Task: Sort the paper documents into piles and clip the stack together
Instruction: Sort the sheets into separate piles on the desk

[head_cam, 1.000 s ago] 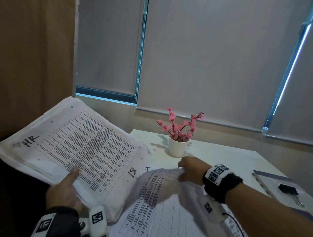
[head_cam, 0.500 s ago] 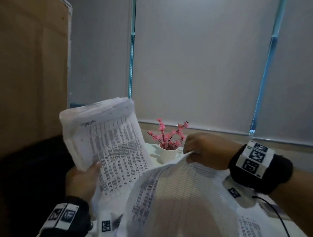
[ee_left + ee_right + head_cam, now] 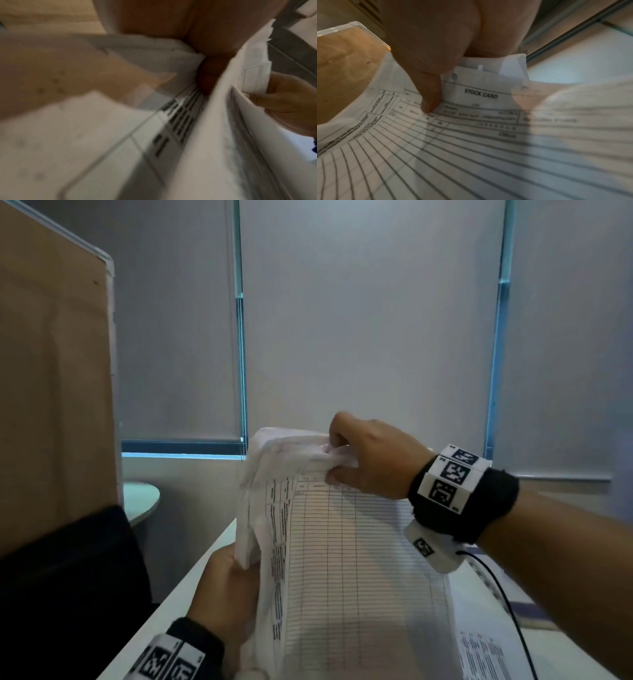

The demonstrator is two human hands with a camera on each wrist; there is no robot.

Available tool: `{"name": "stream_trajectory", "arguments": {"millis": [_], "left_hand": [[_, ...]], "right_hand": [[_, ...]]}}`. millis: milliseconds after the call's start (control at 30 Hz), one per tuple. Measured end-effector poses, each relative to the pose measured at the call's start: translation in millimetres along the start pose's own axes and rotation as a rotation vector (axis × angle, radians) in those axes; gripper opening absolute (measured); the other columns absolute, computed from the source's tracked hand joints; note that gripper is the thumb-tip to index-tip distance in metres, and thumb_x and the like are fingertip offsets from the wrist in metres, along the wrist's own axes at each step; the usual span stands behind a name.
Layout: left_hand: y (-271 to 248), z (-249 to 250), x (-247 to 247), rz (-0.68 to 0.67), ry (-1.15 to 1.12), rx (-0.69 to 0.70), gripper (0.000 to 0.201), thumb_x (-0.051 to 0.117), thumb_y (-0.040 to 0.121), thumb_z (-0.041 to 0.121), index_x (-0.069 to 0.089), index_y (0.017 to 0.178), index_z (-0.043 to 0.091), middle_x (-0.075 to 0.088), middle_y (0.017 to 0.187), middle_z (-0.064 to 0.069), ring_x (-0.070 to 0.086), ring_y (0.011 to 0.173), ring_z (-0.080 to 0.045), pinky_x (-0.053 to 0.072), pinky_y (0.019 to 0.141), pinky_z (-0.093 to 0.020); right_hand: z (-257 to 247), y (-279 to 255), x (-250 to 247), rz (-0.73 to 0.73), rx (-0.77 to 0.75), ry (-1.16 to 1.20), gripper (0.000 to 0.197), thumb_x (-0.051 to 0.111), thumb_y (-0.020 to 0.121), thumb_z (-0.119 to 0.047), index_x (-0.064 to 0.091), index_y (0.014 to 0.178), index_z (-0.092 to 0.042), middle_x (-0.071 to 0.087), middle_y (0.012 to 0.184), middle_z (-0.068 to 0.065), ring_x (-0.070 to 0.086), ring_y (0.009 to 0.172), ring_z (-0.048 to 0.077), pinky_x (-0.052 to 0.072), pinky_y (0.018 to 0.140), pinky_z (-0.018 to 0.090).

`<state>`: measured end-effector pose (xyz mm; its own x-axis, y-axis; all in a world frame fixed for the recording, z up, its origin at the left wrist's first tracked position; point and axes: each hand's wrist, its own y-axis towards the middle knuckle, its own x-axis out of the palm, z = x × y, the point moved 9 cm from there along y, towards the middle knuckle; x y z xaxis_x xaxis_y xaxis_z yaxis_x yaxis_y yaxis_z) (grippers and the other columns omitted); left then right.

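Observation:
A thick stack of printed paper forms (image 3: pixel 342 559) stands upright in front of me, its ruled front sheet facing me. My left hand (image 3: pixel 229 587) grips the stack's lower left edge, thumb on the front. My right hand (image 3: pixel 346 460) pinches the top edge, fingers curled over the crumpled upper sheets. In the right wrist view my right hand's thumb (image 3: pixel 429 100) presses a sheet headed "STOCK CARD" (image 3: pixel 481 94). The left wrist view is blurred; it shows the paper stack (image 3: pixel 214 121) edge-on and my right hand (image 3: pixel 291 102) on it.
The white table (image 3: pixel 178 604) runs under the papers, with another printed sheet (image 3: pixel 486 652) lying at the lower right. A brown board (image 3: pixel 54 392) stands at the left over a dark seat. Grey roller blinds (image 3: pixel 370 320) fill the background.
The two bundles, held apart a second ago, have come together into one upright stack. My right hand rose to the stack's top edge. The head view tilted up; the flower pot is now hidden.

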<state>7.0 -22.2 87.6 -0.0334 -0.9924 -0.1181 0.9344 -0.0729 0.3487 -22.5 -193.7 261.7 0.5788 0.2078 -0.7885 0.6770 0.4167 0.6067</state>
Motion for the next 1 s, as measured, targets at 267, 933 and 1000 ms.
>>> {"name": "stream_trajectory", "arguments": {"millis": [267,933,1000], "left_hand": [[-7,-23,17,-0.033,-0.013,-0.056,0.036,0.054,0.101,0.010,0.082,0.077,0.014,0.078,0.083,-0.016,0.074,0.085,-0.039,0.058,0.085,-0.061],[-13,-60,-21,0.326,-0.088,-0.101,0.024,0.078,0.083,0.005,0.061,0.071,0.017,0.063,0.075,0.000,0.059,0.071,-0.018,0.042,0.060,-0.025],[-11,-68,-35,0.390,-0.103,-0.147,0.022,0.078,0.084,0.005,0.062,0.072,0.013,0.064,0.076,-0.002,0.058,0.070,-0.019,0.043,0.066,-0.027]], "right_hand": [[19,-10,25,-0.263,0.155,-0.023,0.033,0.079,0.072,-0.047,0.057,0.089,-0.028,0.063,0.083,-0.008,0.061,0.080,0.018,0.051,0.069,0.032],[-5,-4,35,-0.017,0.059,-0.045,0.067,0.072,0.069,-0.065,0.052,0.121,-0.028,0.059,0.118,-0.005,0.050,0.106,0.020,0.039,0.086,0.036],[15,-11,40,0.007,0.139,0.030,0.080,0.072,0.069,-0.065,0.043,0.134,-0.029,0.048,0.135,-0.005,0.047,0.119,0.018,0.039,0.100,0.039]]}}
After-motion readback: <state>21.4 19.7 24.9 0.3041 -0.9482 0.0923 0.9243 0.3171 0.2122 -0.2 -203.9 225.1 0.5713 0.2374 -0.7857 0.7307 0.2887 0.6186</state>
